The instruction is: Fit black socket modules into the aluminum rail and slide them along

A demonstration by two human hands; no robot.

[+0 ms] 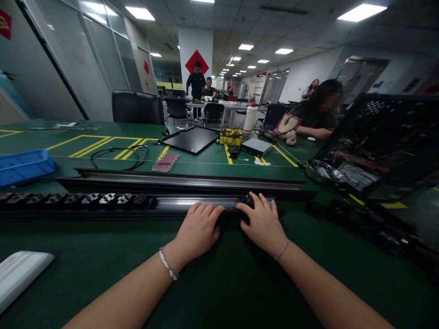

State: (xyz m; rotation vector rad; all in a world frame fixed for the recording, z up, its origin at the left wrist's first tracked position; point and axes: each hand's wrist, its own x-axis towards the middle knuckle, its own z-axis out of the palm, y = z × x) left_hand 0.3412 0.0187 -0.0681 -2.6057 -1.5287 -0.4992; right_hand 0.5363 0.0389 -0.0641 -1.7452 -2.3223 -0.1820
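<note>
A long black metal rail (192, 204) runs across the green workbench (113, 274) in front of me. My left hand (199, 226) curls over its front edge. My right hand (264, 224) lies close by, its fingertips around a dark clip (248, 201) sitting in the rail's channel. A row of several small black and white connectors (82, 198) lines the rail to the left of my hands. A second long metal bar (185, 180) lies just behind the rail.
A blue plastic tray (24, 167) and a white pad (20, 276) lie to the left. Farther on are a black cable, a black panel (190, 139), and a grey box (256, 146). A black crate (380, 146) and steel bowl (324, 171) stand right, near a seated co-worker (315, 114).
</note>
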